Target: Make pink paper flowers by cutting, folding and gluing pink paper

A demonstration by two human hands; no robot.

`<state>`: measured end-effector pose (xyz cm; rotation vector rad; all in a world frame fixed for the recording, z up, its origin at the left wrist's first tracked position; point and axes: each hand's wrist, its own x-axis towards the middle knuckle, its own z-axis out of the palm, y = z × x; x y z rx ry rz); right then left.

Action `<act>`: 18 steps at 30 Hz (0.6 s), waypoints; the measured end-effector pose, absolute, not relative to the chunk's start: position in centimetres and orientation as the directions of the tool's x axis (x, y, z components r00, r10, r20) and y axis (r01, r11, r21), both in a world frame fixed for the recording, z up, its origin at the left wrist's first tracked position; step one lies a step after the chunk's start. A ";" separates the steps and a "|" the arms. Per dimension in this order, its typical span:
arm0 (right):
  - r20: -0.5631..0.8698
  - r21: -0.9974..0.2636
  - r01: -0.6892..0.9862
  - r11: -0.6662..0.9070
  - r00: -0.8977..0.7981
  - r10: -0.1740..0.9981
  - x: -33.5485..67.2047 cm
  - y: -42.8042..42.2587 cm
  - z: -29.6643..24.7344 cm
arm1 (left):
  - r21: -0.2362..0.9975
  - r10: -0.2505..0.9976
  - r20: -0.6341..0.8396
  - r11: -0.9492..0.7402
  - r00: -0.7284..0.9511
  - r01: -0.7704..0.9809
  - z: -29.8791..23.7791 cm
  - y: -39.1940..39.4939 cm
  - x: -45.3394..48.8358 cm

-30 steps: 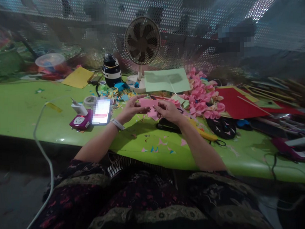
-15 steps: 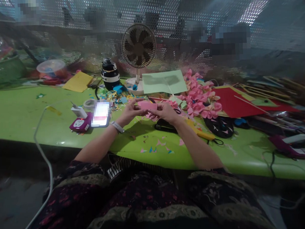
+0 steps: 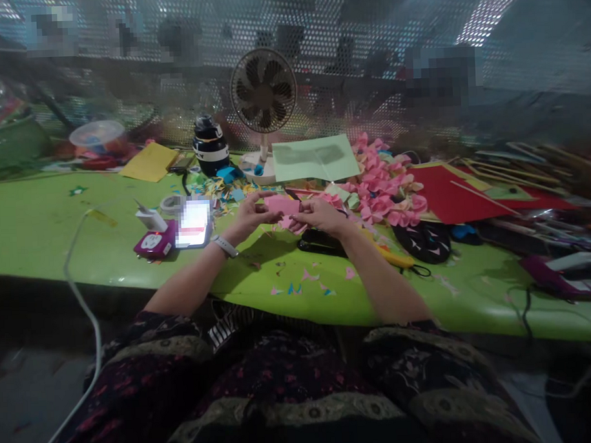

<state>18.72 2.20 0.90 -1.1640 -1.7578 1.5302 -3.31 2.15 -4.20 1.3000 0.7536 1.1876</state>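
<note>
Between my two hands is a small piece of pink paper (image 3: 282, 205), raised over the green tabletop. My left hand (image 3: 251, 216) pinches its left side, thumb toward me. At its right edge the fingers of my right hand (image 3: 320, 217) are closed on the same paper. Beneath my right hand lies a black stapler-like tool (image 3: 320, 242), partly covered by the wrist. A yellow-handled cutter (image 3: 396, 257) shows beyond my right forearm. Behind the hands is a heap of pink paper petals (image 3: 384, 186), with a pale green sheet (image 3: 317, 159) beside it.
A lit phone (image 3: 193, 224) and a purple power adapter (image 3: 153, 244) with a white charger stand at left. Further back are a black bottle (image 3: 210, 147) and a fan (image 3: 263, 90). Red paper (image 3: 452, 193) lies at right. Paper scraps (image 3: 304, 275) dot the table's front.
The pink paper has tilted so that more of its face shows, and its right part is lower. Both hands still grip it, with the right fingers slightly shifted. The view has moved slightly.
</note>
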 end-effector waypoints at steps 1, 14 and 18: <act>-0.149 -0.963 0.267 -0.014 -0.492 0.858 19.0 2.3 1.0 | 0.965 0.943 0.191 -0.129 0.271 -0.228 -4.2 2.2 -3.3; -0.070 -0.955 0.285 0.077 -0.471 0.879 19.0 2.6 0.5 | 0.973 0.941 0.171 -0.115 0.293 -0.198 -3.9 1.5 -2.8; -0.017 -0.962 0.242 0.129 -0.521 0.854 18.5 2.3 0.1 | 0.984 0.941 0.130 -0.082 0.311 -0.161 -3.8 1.2 -2.5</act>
